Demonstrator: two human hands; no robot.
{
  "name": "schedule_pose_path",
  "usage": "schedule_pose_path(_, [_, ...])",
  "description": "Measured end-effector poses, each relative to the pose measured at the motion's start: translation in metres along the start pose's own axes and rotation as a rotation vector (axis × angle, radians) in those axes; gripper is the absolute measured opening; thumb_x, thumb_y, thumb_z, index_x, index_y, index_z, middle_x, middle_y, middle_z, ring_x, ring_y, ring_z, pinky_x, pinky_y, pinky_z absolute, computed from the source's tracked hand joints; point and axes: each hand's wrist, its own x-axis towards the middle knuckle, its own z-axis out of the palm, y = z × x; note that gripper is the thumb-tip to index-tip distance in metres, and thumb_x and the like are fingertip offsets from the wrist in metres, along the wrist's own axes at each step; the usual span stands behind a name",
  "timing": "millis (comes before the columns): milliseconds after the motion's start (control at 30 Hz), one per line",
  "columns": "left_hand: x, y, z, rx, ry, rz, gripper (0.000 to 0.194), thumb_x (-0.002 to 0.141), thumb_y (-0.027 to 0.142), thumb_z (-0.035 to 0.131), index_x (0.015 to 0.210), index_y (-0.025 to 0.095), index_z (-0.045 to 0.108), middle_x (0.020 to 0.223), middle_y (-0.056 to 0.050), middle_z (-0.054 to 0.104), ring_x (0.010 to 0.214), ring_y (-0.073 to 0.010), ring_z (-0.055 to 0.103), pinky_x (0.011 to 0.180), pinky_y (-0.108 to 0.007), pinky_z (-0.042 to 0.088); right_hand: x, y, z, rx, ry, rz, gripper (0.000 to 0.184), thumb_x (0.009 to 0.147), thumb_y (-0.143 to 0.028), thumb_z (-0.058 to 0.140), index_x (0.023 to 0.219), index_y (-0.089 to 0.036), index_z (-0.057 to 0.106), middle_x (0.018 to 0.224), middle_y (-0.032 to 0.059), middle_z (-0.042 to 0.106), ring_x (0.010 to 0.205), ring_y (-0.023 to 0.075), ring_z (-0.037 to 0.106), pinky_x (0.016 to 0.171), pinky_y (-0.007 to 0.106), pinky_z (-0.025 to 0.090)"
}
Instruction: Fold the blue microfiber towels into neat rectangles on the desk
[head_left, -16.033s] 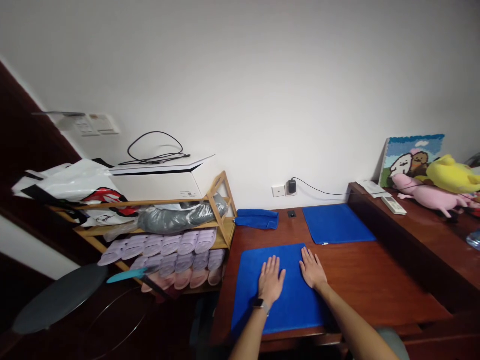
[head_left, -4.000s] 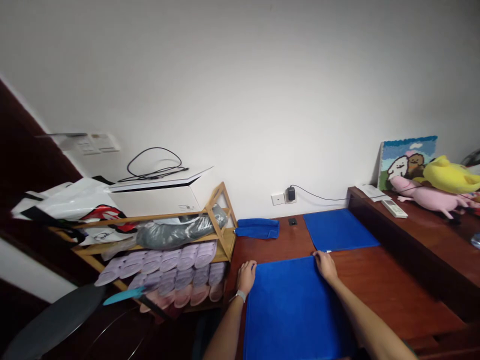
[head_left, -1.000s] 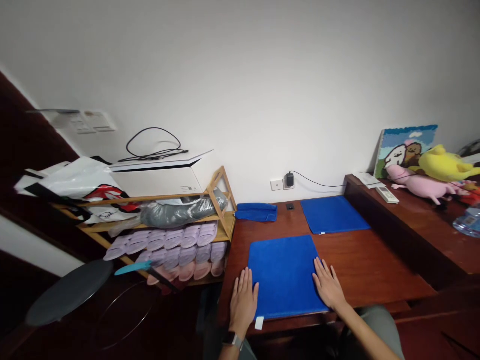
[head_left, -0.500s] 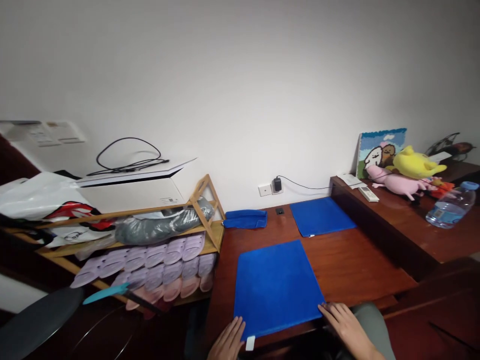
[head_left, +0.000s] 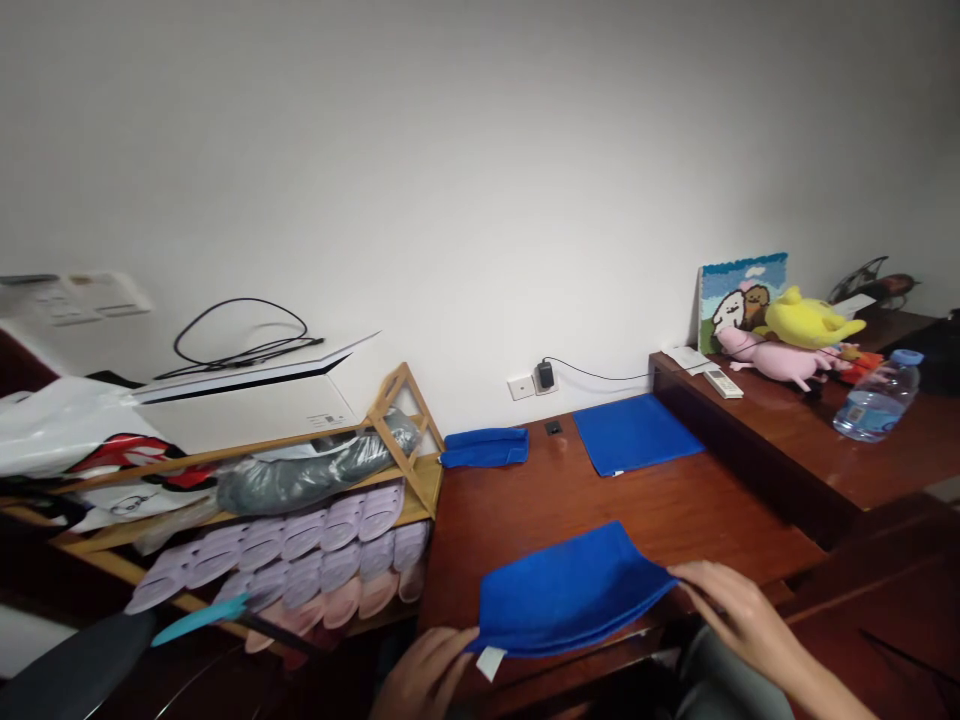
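A blue cloth [head_left: 562,590] with a white tag [head_left: 490,663] is at the front of the brown desk [head_left: 517,500]. Its near edge is raised off the wood, while the far part slopes down to the surface. My left hand [head_left: 427,672] pinches the near left corner beside the tag. The near right corner is between the fingers of my right hand [head_left: 724,600]. Toward the wall lie a folded blue cloth [head_left: 485,447] on the left and a flat blue cloth [head_left: 637,434] on the right.
To the left stands a wooden rack [head_left: 409,440] with purple clogs [head_left: 289,545] and a white box [head_left: 247,410]. On the raised right-hand surface are a water bottle [head_left: 877,405], plush toys [head_left: 780,355] and a remote [head_left: 723,384]. A charger [head_left: 545,375] is plugged into the wall.
Both hands have taken hold of the front cloth's near corners and lifted that edge. The cloth, flat before, now bends upward. My right hand has risen and moved right; the view has shifted slightly.
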Motion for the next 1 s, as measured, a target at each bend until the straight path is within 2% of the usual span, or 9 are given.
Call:
schedule_pose_path(133, [0.067, 0.029, -0.039, -0.185, -0.022, -0.144, 0.027, 0.097, 0.055, 0.061, 0.102, 0.036, 0.081, 0.098, 0.002, 0.083, 0.09, -0.0204, 0.078, 0.085, -0.03, 0.065, 0.03, -0.008, -0.066, 0.018, 0.215, -0.037, 0.029, 0.101, -0.042, 0.056, 0.118, -0.031, 0.078, 0.113, 0.0064, 0.08, 0.103, 0.0251, 0.077, 0.096, 0.039, 0.064])
schedule_pose_path(233, [0.119, 0.043, -0.043, -0.29, -0.1, -0.212, 0.027, 0.092, 0.054, 0.068, 0.098, 0.032, 0.082, 0.097, 0.001, 0.083, 0.09, -0.021, 0.077, 0.084, -0.03, 0.063, 0.051, 0.001, -0.099, 0.102, 0.205, 0.085, 0.029, 0.097, -0.05, 0.061, 0.11, -0.03, 0.079, 0.106, 0.0064, 0.081, 0.081, 0.0231, 0.079, 0.077, 0.034, 0.068])
schedule_pose_path(300, [0.155, 0.047, -0.032, -0.379, -0.17, -0.22, 0.03, 0.091, 0.054, 0.068, 0.098, 0.028, 0.082, 0.099, -0.001, 0.083, 0.09, -0.022, 0.076, 0.083, -0.031, 0.062, 0.067, 0.015, -0.112, 0.17, 0.163, 0.177, 0.032, 0.095, -0.055, 0.063, 0.106, -0.029, 0.079, 0.098, 0.0057, 0.082, 0.069, 0.0219, 0.078, 0.067, 0.031, 0.067])
schedule_pose_path(400, [0.216, 0.048, -0.005, -0.512, -0.244, -0.201, 0.038, 0.088, 0.057, 0.068, 0.096, 0.022, 0.081, 0.097, -0.006, 0.083, 0.087, -0.0233, 0.075, 0.079, -0.032, 0.061, 0.099, 0.05, -0.123, 0.204, 0.159, 0.283, 0.037, 0.094, -0.057, 0.06, 0.106, -0.026, 0.078, 0.087, 0.005, 0.082, 0.073, 0.0243, 0.079, 0.071, 0.033, 0.066])
schedule_pose_path(500, [0.282, 0.044, 0.021, -0.567, -0.249, -0.169, 0.045, 0.085, 0.061, 0.07, 0.096, 0.019, 0.08, 0.091, -0.007, 0.082, 0.082, -0.0233, 0.074, 0.075, -0.033, 0.06, 0.148, 0.087, -0.134, 0.146, 0.176, 0.313, 0.036, 0.095, -0.051, 0.058, 0.104, -0.023, 0.077, 0.088, 0.0065, 0.082, 0.077, 0.0256, 0.079, 0.073, 0.034, 0.065])
schedule_pose_path(600, [0.349, 0.039, 0.037, -0.54, -0.183, -0.123, 0.046, 0.085, 0.06, 0.071, 0.098, 0.017, 0.079, 0.089, -0.007, 0.082, 0.08, -0.0233, 0.074, 0.076, -0.035, 0.059, 0.208, 0.117, -0.15, -0.001, 0.234, 0.304, 0.03, 0.097, -0.039, 0.055, 0.105, -0.019, 0.076, 0.092, 0.0086, 0.082, 0.082, 0.0247, 0.078, 0.078, 0.034, 0.062])
schedule_pose_path(733, [0.42, 0.036, 0.049, -0.322, 0.023, -0.062, 0.033, 0.092, 0.048, 0.068, 0.101, 0.018, 0.08, 0.096, -0.007, 0.082, 0.088, -0.0236, 0.074, 0.085, -0.035, 0.057, 0.279, 0.142, -0.169, -0.24, 0.35, 0.24, 0.03, 0.098, -0.028, 0.052, 0.11, -0.014, 0.075, 0.104, 0.0124, 0.081, 0.094, 0.0244, 0.075, 0.09, 0.037, 0.056])
schedule_pose_path(867, [0.45, 0.033, 0.078, -0.163, 0.186, -0.049, 0.025, 0.098, 0.038, 0.064, 0.105, 0.02, 0.081, 0.1, -0.006, 0.082, 0.09, -0.0215, 0.072, 0.088, -0.034, 0.055, 0.308, 0.175, -0.164, -0.277, 0.444, 0.198, 0.035, 0.101, -0.028, 0.045, 0.117, -0.013, 0.073, 0.11, 0.0131, 0.079, 0.097, 0.0241, 0.073, 0.092, 0.037, 0.055])
schedule_pose_path(1000, [0.43, 0.022, 0.148, -0.12, 0.198, -0.005, 0.024, 0.101, 0.033, 0.061, 0.109, 0.022, 0.08, 0.108, -0.008, 0.081, 0.101, -0.0238, 0.071, 0.097, -0.039, 0.054, 0.291, 0.221, -0.124, -0.374, 0.416, 0.265, 0.036, 0.101, -0.023, 0.041, 0.119, -0.015, 0.071, 0.116, 0.014, 0.076, 0.108, 0.0263, 0.07, 0.099, 0.039, 0.052])
